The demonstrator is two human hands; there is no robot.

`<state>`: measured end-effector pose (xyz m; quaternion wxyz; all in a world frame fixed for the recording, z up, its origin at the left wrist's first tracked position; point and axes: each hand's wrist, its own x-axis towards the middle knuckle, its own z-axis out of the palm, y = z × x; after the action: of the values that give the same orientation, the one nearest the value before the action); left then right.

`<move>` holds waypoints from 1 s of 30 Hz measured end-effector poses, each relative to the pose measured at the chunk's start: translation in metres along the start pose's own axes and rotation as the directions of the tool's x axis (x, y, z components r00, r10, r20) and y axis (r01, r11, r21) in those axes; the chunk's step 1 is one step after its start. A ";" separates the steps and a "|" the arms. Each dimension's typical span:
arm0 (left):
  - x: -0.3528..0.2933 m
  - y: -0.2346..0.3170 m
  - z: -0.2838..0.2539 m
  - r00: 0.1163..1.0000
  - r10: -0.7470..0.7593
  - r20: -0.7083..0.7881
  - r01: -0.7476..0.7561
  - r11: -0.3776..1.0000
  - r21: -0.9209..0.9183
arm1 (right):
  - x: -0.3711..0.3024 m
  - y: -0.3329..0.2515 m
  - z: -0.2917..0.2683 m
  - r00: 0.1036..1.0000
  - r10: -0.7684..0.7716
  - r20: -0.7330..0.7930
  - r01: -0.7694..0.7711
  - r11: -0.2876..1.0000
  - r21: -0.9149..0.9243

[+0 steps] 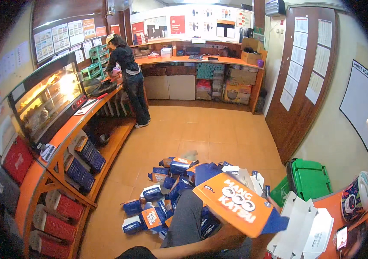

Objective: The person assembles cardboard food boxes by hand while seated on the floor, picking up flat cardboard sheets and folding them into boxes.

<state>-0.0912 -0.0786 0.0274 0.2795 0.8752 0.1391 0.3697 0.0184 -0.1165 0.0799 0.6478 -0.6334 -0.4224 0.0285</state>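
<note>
Seated person, low in the room, holding an orange-and-blue carton up in front of the knees. The carton is tilted, its orange face turned upward, a blue end flap at its lower right corner.

One forearm comes in along the bottom edge and runs up beneath the carton. The hand at its end is mostly hidden by the box; it seems to support the carton from below, probably the left one, but the grip cannot be made out. The other hand is not to be seen.

Behind the carton, on the tiled floor, lies a loose heap of folded boxes in the same orange and blue, spread around the person's grey trouser leg.

To the right, flat white box blanks lie on the corner of an orange desk, close to the carton. A green bin stands on the floor just behind them.

Along the left wall: a heated glass display case on an orange counter, stacks of blue and red packs on the shelves below. At the far end a second person in dark clothes stands bent over that counter, well apart from the seated one.
</note>
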 end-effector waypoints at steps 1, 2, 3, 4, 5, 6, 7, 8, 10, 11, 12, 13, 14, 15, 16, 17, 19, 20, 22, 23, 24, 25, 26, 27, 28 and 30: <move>-0.002 -0.003 -0.002 0.997 0.050 0.067 -0.060 0.985 0.163 | 0.004 0.002 -0.007 0.998 -0.021 0.054 0.020 1.000 0.014; -0.007 -0.006 -0.007 0.994 -0.024 0.104 0.007 0.988 0.155 | 0.006 0.002 -0.014 0.994 -0.043 0.103 0.040 0.999 0.027; -0.009 -0.008 -0.012 0.985 -0.095 0.146 0.074 0.988 0.139 | 0.005 0.004 -0.024 0.988 -0.053 0.144 0.050 0.998 0.025; -0.009 -0.011 -0.018 0.969 -0.162 0.184 0.139 0.981 0.132 | 0.003 0.002 -0.035 0.982 -0.063 0.180 0.061 0.998 0.020; -0.009 -0.010 -0.023 0.955 -0.176 0.239 0.160 0.983 0.085 | 0.001 -0.019 -0.031 0.980 -0.145 0.138 0.158 0.983 -0.090; -0.011 -0.010 -0.030 0.948 -0.173 0.268 0.166 0.985 0.052 | -0.001 -0.042 -0.024 0.969 -0.228 0.100 0.244 0.947 -0.207; -0.015 -0.009 -0.035 0.945 -0.156 0.288 0.159 0.987 0.013 | -0.003 -0.063 -0.017 0.949 -0.307 0.063 0.311 0.892 -0.328; -0.018 -0.005 -0.039 0.945 -0.138 0.296 0.145 0.989 -0.001 | -0.003 -0.063 -0.017 0.893 -0.422 0.153 0.436 0.732 -0.523; -0.021 -0.002 -0.049 0.940 -0.126 0.319 0.134 0.991 -0.005 | -0.006 -0.038 -0.006 0.817 -0.562 0.131 0.548 0.685 -0.479; -0.021 -0.001 -0.049 0.939 -0.119 0.323 0.125 0.992 0.003 | -0.009 -0.031 -0.003 0.858 -0.501 0.113 0.499 0.760 -0.417; -0.022 0.001 -0.049 0.938 -0.116 0.326 0.116 0.993 0.021 | -0.013 -0.030 0.001 0.892 -0.442 0.093 0.445 0.829 -0.338; -0.022 0.002 -0.051 0.939 -0.116 0.323 0.107 0.993 0.045 | -0.014 -0.031 0.002 0.916 -0.396 0.062 0.398 0.880 -0.259; -0.021 0.002 -0.050 0.938 -0.116 0.326 0.100 0.993 0.066 | -0.019 -0.033 0.001 0.926 -0.375 0.032 0.368 0.884 -0.290; -0.021 0.001 -0.052 0.938 -0.115 0.326 0.089 0.992 0.092 | -0.022 -0.037 0.001 0.961 -0.275 0.012 0.274 0.954 -0.119; -0.021 0.003 -0.054 0.938 -0.102 0.331 0.067 0.991 0.115 | -0.025 -0.041 -0.002 0.985 -0.174 0.005 0.173 0.983 0.056; -0.021 0.003 -0.053 0.938 -0.096 0.334 0.044 0.986 0.160 | -0.027 -0.047 -0.005 0.990 -0.129 0.055 0.120 0.981 0.150; -0.020 0.009 -0.054 0.936 -0.067 0.344 -0.029 0.964 0.264 | -0.029 -0.031 0.001 0.976 -0.209 0.063 0.210 0.978 -0.001; -0.018 0.008 -0.050 0.934 -0.038 0.356 -0.103 0.923 0.370 | -0.029 -0.026 0.003 0.952 -0.285 0.108 0.299 0.942 -0.152; -0.014 0.007 -0.045 0.927 0.044 0.373 -0.311 0.649 0.695 | -0.024 -0.022 0.002 0.964 -0.258 0.059 0.264 0.938 -0.222; -0.009 0.005 -0.040 0.930 0.094 0.356 -0.363 0.404 0.840 | -0.022 -0.019 -0.002 0.970 -0.226 0.089 0.240 0.944 -0.227; 0.003 -0.001 -0.034 0.952 0.123 0.281 -0.304 0.263 0.916 | -0.018 -0.016 -0.008 0.974 -0.192 0.118 0.215 0.948 -0.233; 0.010 -0.014 -0.029 0.996 0.007 0.089 -0.075 0.605 0.793 | -0.015 -0.013 -0.014 0.984 -0.141 0.106 0.167 0.939 -0.300; 0.018 -0.026 -0.026 0.988 -0.105 -0.114 0.149 0.844 0.516 | -0.008 -0.008 -0.024 0.986 -0.138 0.097 0.162 0.938 -0.308; 0.026 -0.038 -0.029 0.989 -0.132 -0.067 0.148 0.834 0.531 | -0.002 0.003 -0.035 0.997 -0.074 0.026 0.078 0.888 -0.453; 0.049 -0.044 -0.030 0.912 -0.399 0.092 0.340 0.864 0.372 | 0.002 0.012 -0.053 0.998 -0.020 -0.065 -0.022 0.804 -0.594; 0.074 -0.070 -0.020 0.955 -0.287 0.075 0.231 0.878 0.419 | 0.007 0.037 -0.084 0.980 0.094 -0.177 -0.200 0.532 -0.823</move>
<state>-0.0575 0.0189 0.0392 0.1476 0.9102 0.3094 0.2323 0.0905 -0.1718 0.0658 0.2850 -0.8990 -0.2931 -0.1571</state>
